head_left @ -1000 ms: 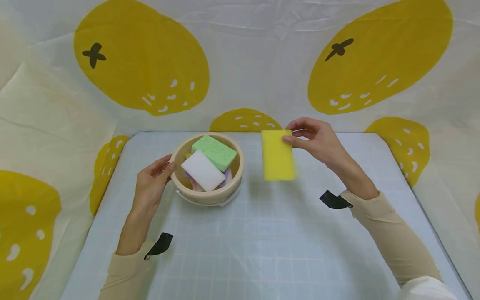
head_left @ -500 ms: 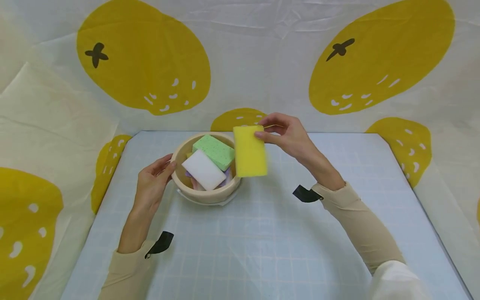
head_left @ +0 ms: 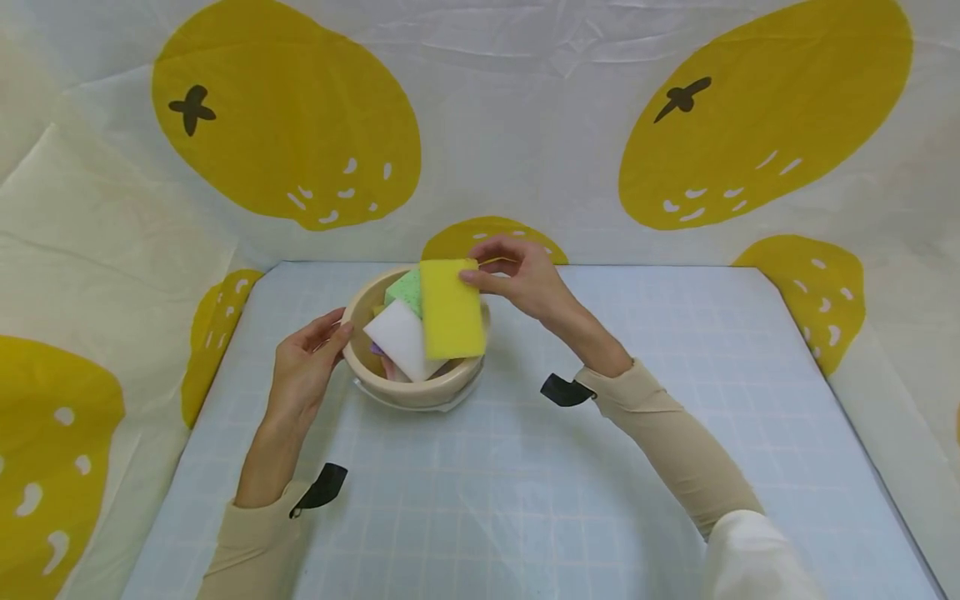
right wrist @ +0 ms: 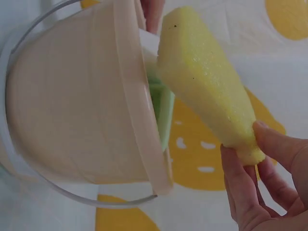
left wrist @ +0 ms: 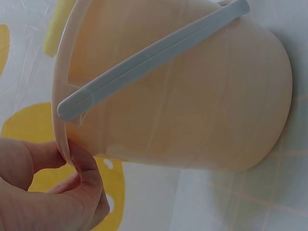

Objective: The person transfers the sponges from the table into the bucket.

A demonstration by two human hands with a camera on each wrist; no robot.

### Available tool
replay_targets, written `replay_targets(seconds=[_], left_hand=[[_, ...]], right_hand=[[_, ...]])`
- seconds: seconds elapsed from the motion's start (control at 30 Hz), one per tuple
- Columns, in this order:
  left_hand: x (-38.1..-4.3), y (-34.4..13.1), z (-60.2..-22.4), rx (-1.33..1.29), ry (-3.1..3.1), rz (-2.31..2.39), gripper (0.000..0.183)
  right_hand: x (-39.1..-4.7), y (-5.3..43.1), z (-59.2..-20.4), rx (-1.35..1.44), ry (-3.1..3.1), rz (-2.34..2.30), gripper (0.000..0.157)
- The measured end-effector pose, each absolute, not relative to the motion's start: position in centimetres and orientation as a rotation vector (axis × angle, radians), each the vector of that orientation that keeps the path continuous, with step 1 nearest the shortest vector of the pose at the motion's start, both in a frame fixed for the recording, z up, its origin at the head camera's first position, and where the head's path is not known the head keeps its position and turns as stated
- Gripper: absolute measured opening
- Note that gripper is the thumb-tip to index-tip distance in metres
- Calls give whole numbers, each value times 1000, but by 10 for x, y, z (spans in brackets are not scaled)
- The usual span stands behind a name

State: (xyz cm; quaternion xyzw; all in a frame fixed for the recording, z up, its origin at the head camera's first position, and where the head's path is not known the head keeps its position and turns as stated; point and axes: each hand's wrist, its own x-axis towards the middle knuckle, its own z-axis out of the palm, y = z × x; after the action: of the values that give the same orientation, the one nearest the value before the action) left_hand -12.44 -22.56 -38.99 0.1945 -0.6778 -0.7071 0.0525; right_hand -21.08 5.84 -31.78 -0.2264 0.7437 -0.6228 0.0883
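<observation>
A cream bucket [head_left: 356, 354] with a grey handle [left wrist: 159, 57] stands on the table, holding a green sponge [head_left: 403, 289], a white sponge [head_left: 401, 337] and some pink and purple pieces partly hidden below. My left hand [head_left: 303, 367] pinches the bucket's rim on its left side, thumb and fingers on either side of the wall. In my right hand [head_left: 525, 279] a yellow sponge [head_left: 452, 312] is pinched by its upper right corner. It hangs over the bucket's opening, covering part of the green sponge in the head view; the right wrist view shows it above the rim.
The table [head_left: 525, 500] has a pale blue gridded cover. Behind and beside it hangs a white cloth [head_left: 525, 125] printed with large yellow fruit. A black strap piece sticks out from each sleeve cuff.
My right hand has carried the yellow sponge leftward, from beside the bucket to over its opening. The left hand and the bucket stay in place.
</observation>
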Motion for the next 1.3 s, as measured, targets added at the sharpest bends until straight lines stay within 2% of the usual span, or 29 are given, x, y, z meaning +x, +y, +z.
replay_targets(seconds=[0.17, 0.37, 0.47, 0.73, 0.97, 1.3], left_hand=[[-124, -225, -389, 596, -2064, -2152, 51], [-123, -224, -388, 598, -2065, -2162, 51], [-123, -224, -388, 616, -2084, -2151, 52], [-124, -224, -386, 664, -2116, -2124, 52], [-124, -224, -387, 664, -2143, -2106, 52], [-122, -230, -386, 621, -2228, -2055, 54]], right_hand=[[-205, 44, -321, -681, 2213, -1816, 31], [-215, 31, -350, -726, 2235, -1792, 29], [-209, 28, -351, -741, 2290, -1734, 29], [-194, 29, -336, -771, 2418, -1622, 31], [-212, 34, -362, -820, 2445, -1607, 35], [-215, 50, -367, -871, 2483, -1583, 35]])
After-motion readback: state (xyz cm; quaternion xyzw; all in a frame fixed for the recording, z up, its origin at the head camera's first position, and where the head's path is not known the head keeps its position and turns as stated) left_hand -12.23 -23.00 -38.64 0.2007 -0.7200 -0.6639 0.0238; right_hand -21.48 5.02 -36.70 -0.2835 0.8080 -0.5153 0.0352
